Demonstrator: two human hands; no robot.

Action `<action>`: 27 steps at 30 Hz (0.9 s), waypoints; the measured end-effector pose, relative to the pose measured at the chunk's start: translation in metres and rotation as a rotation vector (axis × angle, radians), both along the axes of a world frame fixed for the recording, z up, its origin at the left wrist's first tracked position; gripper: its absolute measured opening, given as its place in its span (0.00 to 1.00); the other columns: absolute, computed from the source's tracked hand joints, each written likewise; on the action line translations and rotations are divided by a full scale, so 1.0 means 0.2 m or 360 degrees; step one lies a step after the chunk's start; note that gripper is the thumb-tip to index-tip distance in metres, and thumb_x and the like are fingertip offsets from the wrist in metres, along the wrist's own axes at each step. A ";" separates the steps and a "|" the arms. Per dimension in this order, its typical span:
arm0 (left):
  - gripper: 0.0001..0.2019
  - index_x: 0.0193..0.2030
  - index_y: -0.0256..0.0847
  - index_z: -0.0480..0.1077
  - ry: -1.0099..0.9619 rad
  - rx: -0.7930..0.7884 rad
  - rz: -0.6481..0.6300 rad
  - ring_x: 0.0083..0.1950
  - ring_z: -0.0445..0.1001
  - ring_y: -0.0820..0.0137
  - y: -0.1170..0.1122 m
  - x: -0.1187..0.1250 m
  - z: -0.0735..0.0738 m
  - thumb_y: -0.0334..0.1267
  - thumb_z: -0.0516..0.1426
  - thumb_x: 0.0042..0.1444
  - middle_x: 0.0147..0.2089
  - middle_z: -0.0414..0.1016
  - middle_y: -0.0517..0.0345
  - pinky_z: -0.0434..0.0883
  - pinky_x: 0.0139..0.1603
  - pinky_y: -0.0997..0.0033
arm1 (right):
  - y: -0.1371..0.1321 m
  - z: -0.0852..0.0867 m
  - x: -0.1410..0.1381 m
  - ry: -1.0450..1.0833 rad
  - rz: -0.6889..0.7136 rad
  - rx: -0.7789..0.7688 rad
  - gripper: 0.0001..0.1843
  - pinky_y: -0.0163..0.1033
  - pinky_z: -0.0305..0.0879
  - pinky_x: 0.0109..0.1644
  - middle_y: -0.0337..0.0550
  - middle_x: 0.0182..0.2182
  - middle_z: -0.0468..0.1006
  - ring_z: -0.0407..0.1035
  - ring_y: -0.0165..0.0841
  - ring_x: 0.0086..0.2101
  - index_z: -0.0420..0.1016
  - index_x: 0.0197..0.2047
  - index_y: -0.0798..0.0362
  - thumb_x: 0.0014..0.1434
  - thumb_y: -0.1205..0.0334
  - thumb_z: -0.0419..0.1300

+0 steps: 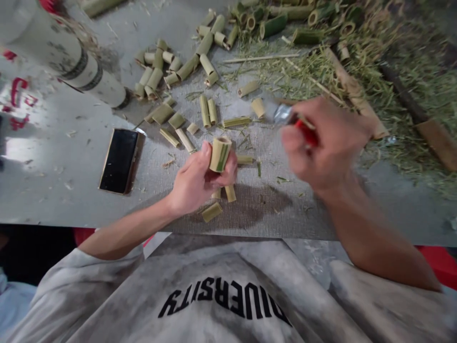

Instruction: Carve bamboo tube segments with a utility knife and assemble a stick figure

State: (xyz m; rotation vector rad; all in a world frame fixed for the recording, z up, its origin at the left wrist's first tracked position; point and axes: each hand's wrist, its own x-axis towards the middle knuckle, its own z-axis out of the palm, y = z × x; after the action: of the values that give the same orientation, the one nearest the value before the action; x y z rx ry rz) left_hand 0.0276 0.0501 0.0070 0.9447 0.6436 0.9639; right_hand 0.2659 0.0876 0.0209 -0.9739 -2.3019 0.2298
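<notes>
My left hand (189, 188) is closed around a short bamboo tube (220, 155), held upright above the table near its front edge. The tube is pale with a green strip down its side, and its hollow end faces up. Off to the right, my right hand (330, 143) grips a red-handled tool (307, 135) with a shiny metal end. Motion blurs that tool, so its exact kind is unclear; its metal end is apart from the tube. Split bamboo pieces (212, 211) lie just below my left hand, and more cut pieces (236, 122) lie beyond it.
A phone (119, 162) lies at the left, with patterned paper cups (107, 88) on their side behind it. Bamboo tubes (273, 26) are heaped at the back. Green shavings (374, 90), a wooden stick (357, 95) and a wooden-handled tool (437, 140) cover the right.
</notes>
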 end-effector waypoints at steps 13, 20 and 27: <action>0.31 0.35 0.40 0.76 0.0233 -0.0070 0.0410 0.25 0.56 0.76 0.02 0.00 -0.07 0.69 0.58 0.73 0.28 0.64 0.61 0.58 0.26 0.71 | -0.04 -0.10 -0.08 -0.0042 0.0126 0.0331 0.17 0.41 0.58 0.33 0.35 0.30 0.80 0.69 0.30 0.28 0.76 0.39 0.48 0.79 0.48 0.59; 0.28 0.35 0.41 0.77 0.0239 0.0187 0.0157 0.28 0.60 0.72 -0.01 -0.04 -0.10 0.63 0.59 0.75 0.28 0.61 0.60 0.60 0.28 0.68 | 0.05 -0.07 0.01 0.0115 -0.0501 0.0522 0.22 0.44 0.53 0.30 0.37 0.25 0.77 0.65 0.31 0.23 0.78 0.39 0.47 0.80 0.43 0.57; 0.33 0.31 0.40 0.73 0.0123 -0.0024 0.0302 0.24 0.55 0.75 0.02 0.00 -0.06 0.69 0.56 0.74 0.24 0.55 0.65 0.61 0.28 0.68 | 0.02 -0.08 -0.04 0.0170 -0.0081 0.0424 0.19 0.41 0.56 0.28 0.33 0.25 0.78 0.67 0.29 0.23 0.76 0.38 0.48 0.79 0.47 0.59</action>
State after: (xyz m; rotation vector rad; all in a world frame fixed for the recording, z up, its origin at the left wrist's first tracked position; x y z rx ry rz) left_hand 0.0275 0.0535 -0.0059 0.9225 0.8157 1.0928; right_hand 0.2587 0.0907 0.0047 -0.8608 -2.1409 -0.0448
